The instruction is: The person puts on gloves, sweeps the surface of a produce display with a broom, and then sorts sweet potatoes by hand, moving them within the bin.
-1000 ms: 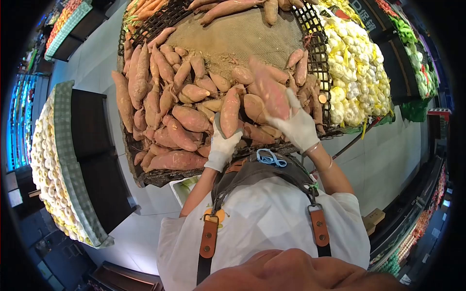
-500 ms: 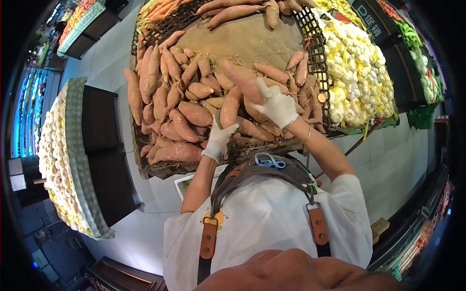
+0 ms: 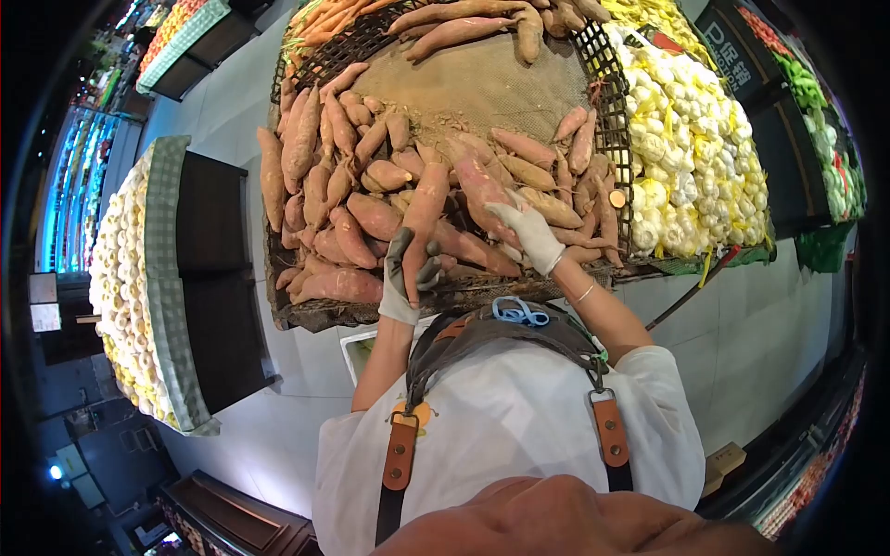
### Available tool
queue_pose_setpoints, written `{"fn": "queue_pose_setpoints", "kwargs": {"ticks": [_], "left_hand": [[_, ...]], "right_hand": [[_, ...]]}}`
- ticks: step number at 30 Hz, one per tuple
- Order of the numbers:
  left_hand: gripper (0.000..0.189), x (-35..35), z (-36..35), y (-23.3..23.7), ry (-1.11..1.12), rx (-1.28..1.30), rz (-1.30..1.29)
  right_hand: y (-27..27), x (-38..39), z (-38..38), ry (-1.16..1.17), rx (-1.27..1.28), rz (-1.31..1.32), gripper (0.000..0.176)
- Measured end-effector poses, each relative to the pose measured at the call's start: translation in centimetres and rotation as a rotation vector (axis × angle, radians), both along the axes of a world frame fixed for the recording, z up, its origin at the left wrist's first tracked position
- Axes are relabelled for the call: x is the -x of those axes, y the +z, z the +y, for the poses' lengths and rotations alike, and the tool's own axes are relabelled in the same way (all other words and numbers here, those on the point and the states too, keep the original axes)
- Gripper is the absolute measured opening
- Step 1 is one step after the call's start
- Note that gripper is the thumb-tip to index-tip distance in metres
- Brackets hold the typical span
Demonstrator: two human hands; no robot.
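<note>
My left hand (image 3: 408, 275), in a white glove with a grey palm, is wrapped round the lower end of a long sweet potato (image 3: 427, 202) that points away from me. To its right, my right hand (image 3: 529, 234), also gloved, rests with its fingers against the lower part of a large reddish sweet potato (image 3: 476, 188). Whether those fingers grip it is hard to tell. Many other sweet potatoes (image 3: 374, 216) lie heaped around both hands, on a brown mesh mat (image 3: 501, 79).
Black plastic lattice (image 3: 607, 102) divides the sweet potatoes from bagged garlic (image 3: 691, 148) on the right. Carrots (image 3: 324, 20) are at the back left. Another garlic stand (image 3: 125, 287) is at the far left, and a cardboard box (image 3: 725, 459) lies low on the right.
My left hand has tilted up and lifted its sweet potato. My right hand has come down and nearer me, and the sweet potato by it now lies lower, pointing away.
</note>
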State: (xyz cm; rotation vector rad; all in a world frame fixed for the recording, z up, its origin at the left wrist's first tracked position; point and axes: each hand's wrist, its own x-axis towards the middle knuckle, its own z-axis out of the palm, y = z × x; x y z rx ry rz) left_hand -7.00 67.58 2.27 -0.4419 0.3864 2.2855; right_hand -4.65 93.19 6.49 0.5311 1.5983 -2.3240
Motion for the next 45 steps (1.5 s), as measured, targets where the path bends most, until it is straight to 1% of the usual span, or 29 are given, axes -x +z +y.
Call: {"fn": "queue_pose_setpoints", "kwargs": {"ticks": [3, 6, 7, 9, 10, 12, 13, 15, 16, 17, 18, 19, 20, 23, 24, 25, 26, 27, 29, 31, 33, 34, 35, 36, 37, 39, 41, 42, 45], "left_hand": [[0.045, -1.1, 0.1, 3.2, -0.1, -0.031, 0.102], [0.042, -1.9, -0.3, 5.1, -0.12, 0.094, 0.228], [0.043, -1.9, -0.1, 5.7, -0.084, 0.251, 0.307], [0.055, -2.2, 1.3, 7.8, -0.001, 0.563, 0.458], [0.082, -2.2, 3.5, 8.7, 0.18, 0.674, 0.603], [0.09, -0.1, 3.7, 7.1, 0.087, 0.962, 0.906], [0.092, 0.8, 3.5, 6.5, 0.071, 0.984, 0.794], [0.096, 2.9, 3.3, 6.1, 0.053, 1.011, 0.56], [0.095, 3.7, 3.1, 5.6, 0.189, 0.965, 0.531], [0.094, 4.5, 2.9, 5.2, 0.321, 0.913, 0.507], [0.092, 4.4, 2.3, 7.3, 0.303, 0.917, 0.593], [0.09, 3.7, 2.0, 9.3, 0.272, 0.973, 0.599], [0.089, 3.3, 2.1, 10.8, 0.239, 0.999, 0.655], [0.091, 2.4, 3.0, 11.1, 0.108, 1.041, 0.821], [0.095, 3.0, 3.3, 9.2, 0.05, 1.18, 1.138], [0.1, 2.7, 3.6, 7.4, -0.062, 1.477, 1.258], [0.1, 2.3, 4.5, 6.8, 0.027, 1.38, 1.157], [0.101, 2.3, 4.8, 6.5, 0.102, 1.28, 1.066], [0.1, 2.5, 5.1, 6.4, 0.057, 1.138, 0.723], [0.099, 1.8, 4.1, 4.9, 0.059, 1.133, 0.594], [0.098, 1.9, 2.3, 0.1, 0.102, 1.266, 0.708], [0.096, 1.6, 1.9, -0.3, 0.064, 1.328, 0.779], [0.095, 1.3, 1.7, -0.2, 0.025, 1.39, 0.848], [0.094, 1.3, 1.6, -0.1, -0.014, 1.452, 0.92], [0.094, 1.3, 1.8, -0.1, -0.035, 1.48, 0.898], [0.095, 1.4, 2.6, 2.0, -0.074, 1.534, 0.854], [0.098, 1.7, 2.2, 1.0, -0.055, 1.516, 0.873], [0.099, 1.7, 2.2, 1.1, -0.055, 1.53, 0.892], [0.102, 1.9, 2.0, 1.0, -0.069, 1.537, 0.874]], "right_hand": [[1.5, -2.0, 0.7, 0.065, 0.285, -0.037, 0.049], [1.0, -2.2, 0.3, -0.038, 0.369, -0.07, 0.045], [1.0, -2.0, 0.4, -0.021, 0.34, -0.062, 0.047], [1.3, -1.7, 0.8, 0.018, 0.281, -0.049, 0.05], [0.7, -1.5, 0.7, 0.047, 0.183, 0.042, 0.053], [-0.5, -1.5, 0.3, 0.091, 0.041, 0.148, 0.058], [-0.4, -1.7, 0.2, 0.102, -0.003, 0.162, 0.061], [2.0, -2.7, 0.3, 0.065, 0.012, 0.046, 0.065], [1.8, -2.9, 0.4, 0.049, 0.03, 0.151, 0.065], [1.6, -2.9, 0.7, 0.057, 0.041, 0.166, 0.065], [1.5, -3.0, 0.9, 0.057, 0.056, 0.18, 0.066], [1.3, -3.2, 1.0, 0.054, 0.075, 0.187, 0.066], [1.6, -3.1, 1.1, 0.046, 0.005, 0.198, 0.067], [3.3, -2.4, 0.5, 0.079, -0.077, 0.09, 0.066], [3.5, -2.3, 0.1, 0.08, -0.057, 0.067, 0.065], [3.7, -2.3, -0.4, 0.08, -0.037, 0.043, 0.064], [3.9, -2.3, -0.8, 0.08, -0.017, 0.019, 0.063], [3.5, -2.4, -1.4, 0.003, 0.029, 0.097, 0.063], [3.7, -2.1, -0.7, -0.005, -0.016, 0.162, 0.062], [4.1, -1.5, 0.1, 0.004, -0.039, 0.162, 0.06], [4.6, -0.3, 1.8, -0.002, -0.047, 0.116, 0.059], [2.8, 0.4, 2.9, 0.021, -0.228, 0.204, 0.055], [3.3, 1.3, 3.2, 0.03, -0.417, 0.283, 0.051], [3.7, 2.3, 3.1, -0.128, -0.192, 0.201, 0.048], [4.3, 3.2, 3.2, -0.278, 0.033, 0.116, 0.045], [3.9, 5.2, 4.3, -0.274, -0.046, 0.159, 0.038], [4.0, 6.8, 5.0, -0.278, 0.022, 0.024, 0.036], [0.0, 8.2, 6.4, -0.29, 0.117, 0.024, 0.034], [-0.8, 11.9, 5.8, -0.375, -0.067, 0.087, 0.043]]}}
